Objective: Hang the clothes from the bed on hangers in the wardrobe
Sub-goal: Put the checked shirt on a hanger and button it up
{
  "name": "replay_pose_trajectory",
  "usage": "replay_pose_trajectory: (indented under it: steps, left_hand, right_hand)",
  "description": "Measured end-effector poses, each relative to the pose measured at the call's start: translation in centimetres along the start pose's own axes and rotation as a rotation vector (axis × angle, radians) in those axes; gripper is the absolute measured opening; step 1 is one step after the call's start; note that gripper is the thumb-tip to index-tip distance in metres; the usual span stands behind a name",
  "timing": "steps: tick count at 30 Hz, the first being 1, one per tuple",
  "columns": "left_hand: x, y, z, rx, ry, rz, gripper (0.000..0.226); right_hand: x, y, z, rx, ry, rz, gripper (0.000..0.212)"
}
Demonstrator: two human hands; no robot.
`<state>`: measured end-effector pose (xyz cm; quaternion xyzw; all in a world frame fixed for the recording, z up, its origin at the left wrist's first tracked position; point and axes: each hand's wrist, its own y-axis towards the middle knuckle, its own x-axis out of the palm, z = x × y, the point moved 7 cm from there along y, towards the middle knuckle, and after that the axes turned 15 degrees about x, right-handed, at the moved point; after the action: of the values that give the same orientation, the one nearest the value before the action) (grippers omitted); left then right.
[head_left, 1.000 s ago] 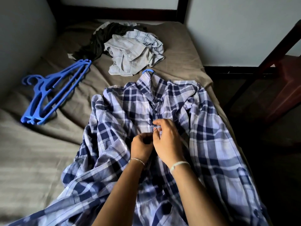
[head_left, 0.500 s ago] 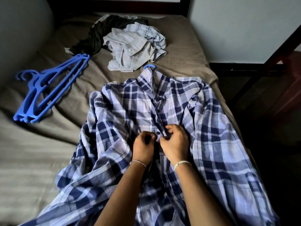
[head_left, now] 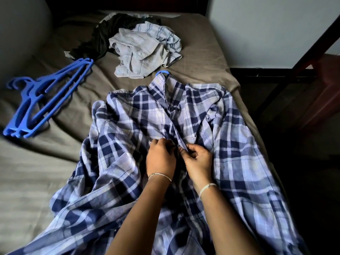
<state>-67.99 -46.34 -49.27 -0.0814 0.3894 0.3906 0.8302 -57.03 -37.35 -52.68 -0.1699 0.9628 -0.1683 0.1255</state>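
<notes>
On the near half of the bed (head_left: 202, 57) I see both grips, left hand (head_left: 161, 160) and right hand (head_left: 199, 162), pinching the placket of the plaid shirt (head_left: 125, 144), one button nearer than a second ago, blue hanger hook (head_left: 161, 72) at the far collar, so buttoning progresses and hanging waits.

A home bedroom: a bed (head_left: 202, 52) under a brown sheet, strewn with clothes (head_left: 139, 52) and blue hangers (head_left: 42, 100).
</notes>
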Motion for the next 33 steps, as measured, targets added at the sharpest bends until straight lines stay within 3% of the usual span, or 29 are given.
replay_pose_trajectory:
  steps: [3, 9, 12, 15, 17, 20, 23, 25, 28, 33]
  left_hand:
    - [-0.3, 0.1, 0.2, 0.019, -0.004, -0.033, 0.019]
    - [-2.6, -1.2, 0.4, -0.069, -0.126, 0.108, 0.009]
    - [-2.6, -1.4, -0.5, -0.156, -0.251, 0.147, 0.01]
    - [-0.6, -1.7, -1.6, -0.252, -0.471, 0.119, 0.012]
    - [0.4, -1.9, -1.8, -0.246, -0.48, 0.087, 0.012]
    - [0.6, -1.3, -1.5, -0.183, -0.338, 0.027, 0.004]
    - [0.8, -0.7, -1.2, -0.132, -0.233, -0.054, 0.01]
    - [1.1, -0.7, -1.0, -0.079, -0.179, -0.11, 0.011]
    - [1.2, -0.9, -1.3, -0.036, -0.207, -0.12, 0.011]
    - [2.2, -0.9, -2.8, -0.102, -0.439, -0.146, 0.006]
  right_hand:
    - [-0.2, -0.2, 0.2, 0.004, 0.038, 0.026, 0.014]
    - [-0.6, -0.5, 0.0, -0.013, 0.105, 0.062, 0.021]
    - [-0.6, -0.5, 0.2, 0.0, 0.143, 0.062, 0.03]
    - [-0.4, -0.7, 0.0, -0.015, 0.166, 0.012, 0.027]
    - [-0.3, -0.7, 0.0, -0.034, 0.147, -0.013, 0.026]
    - [-0.3, -1.3, -0.2, -0.115, 0.081, 0.047, 0.03]
    - [-0.1, -3.2, -1.4, -0.434, -0.151, 0.187, 0.019]
    - [0.5, -3.9, -1.5, -0.535, -0.291, 0.228, 0.018]
    - [1.0, -4.0, -1.2, -0.56, -0.414, 0.251, 0.024]
    - [0.9, -3.5, -1.3, -0.514, -0.392, 0.226, 0.027]
